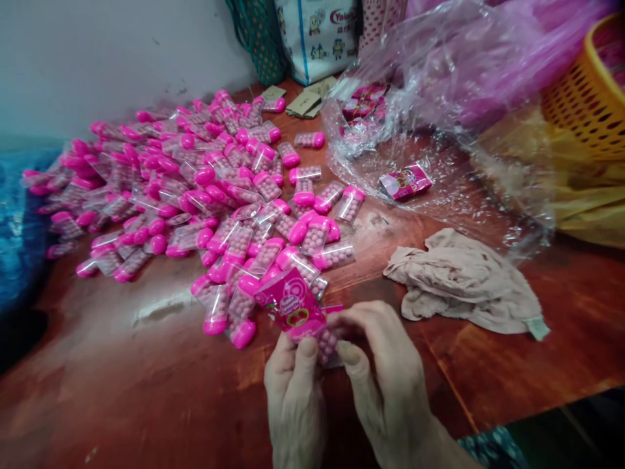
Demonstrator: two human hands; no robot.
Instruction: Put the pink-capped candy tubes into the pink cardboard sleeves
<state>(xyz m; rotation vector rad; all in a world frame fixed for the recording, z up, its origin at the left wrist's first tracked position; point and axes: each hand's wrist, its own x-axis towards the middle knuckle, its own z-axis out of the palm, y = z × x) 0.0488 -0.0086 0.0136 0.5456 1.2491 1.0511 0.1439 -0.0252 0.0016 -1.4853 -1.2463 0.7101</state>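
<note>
Low in the head view, my left hand pinches a pink printed sleeve between thumb and fingers. My right hand grips a small see-through candy container filled with pink balls, close against the sleeve's lower right edge. Fingers cover part of the container, and I cannot tell whether it sits inside the sleeve or beside it. Just beyond my hands, a large pile of similar candy containers with bright pink caps spreads over the reddish-brown table.
Right of the pile lies a crumpled beige cloth. Behind it, a see-through plastic bag spreads out with pink printed packets. A yellow basket stands far right. Cardboard pieces and a white printed bag are at the back.
</note>
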